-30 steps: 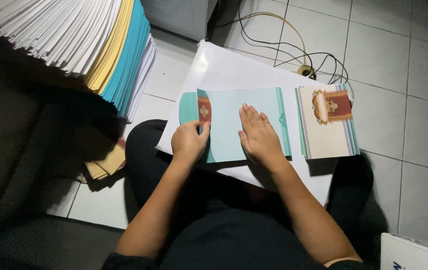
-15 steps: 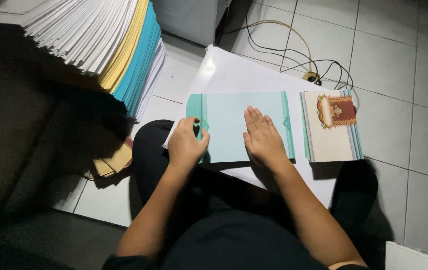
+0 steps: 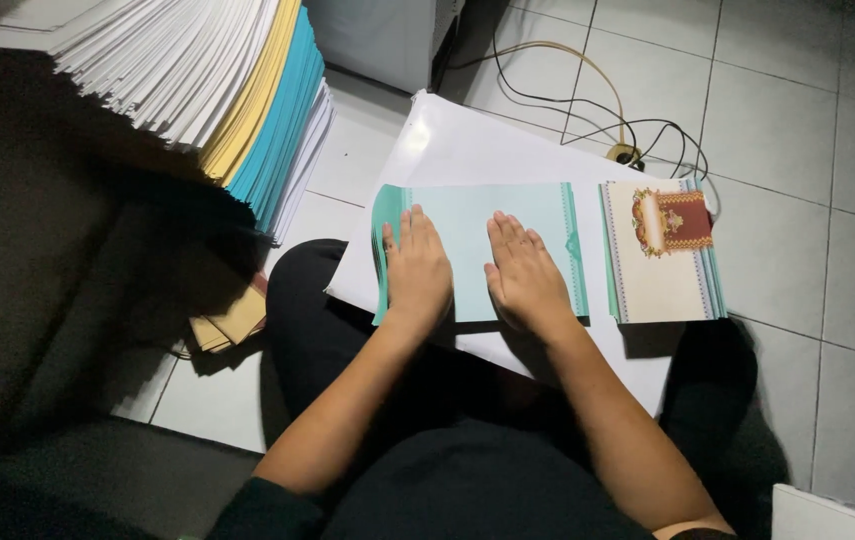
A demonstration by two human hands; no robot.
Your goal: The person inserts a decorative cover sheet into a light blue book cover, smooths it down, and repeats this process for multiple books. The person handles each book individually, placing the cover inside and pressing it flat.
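Observation:
A pale teal card [image 3: 467, 220] with darker teal side borders lies flat on a large white sheet [image 3: 467, 150] across my lap. My left hand [image 3: 415, 268] rests palm down on its left part, fingers straight and together. Beside it, my right hand [image 3: 522, 272] presses flat on the card's lower middle. To the right sits a small pile of folded cream cards [image 3: 659, 255] with a red and gold ornament on top. Neither hand grips anything.
A tall stack of white, yellow and teal paper [image 3: 217, 90] stands at the upper left. Tan envelopes [image 3: 232, 322] lie on the tiled floor beneath it. Black and tan cables [image 3: 597, 110] run behind the white sheet. A white box corner [image 3: 832, 515] shows at the lower right.
The red and gold flap that my left hand held at the card's left edge is folded under and out of sight. My left hand now lies flat on the card; the right barely moved.

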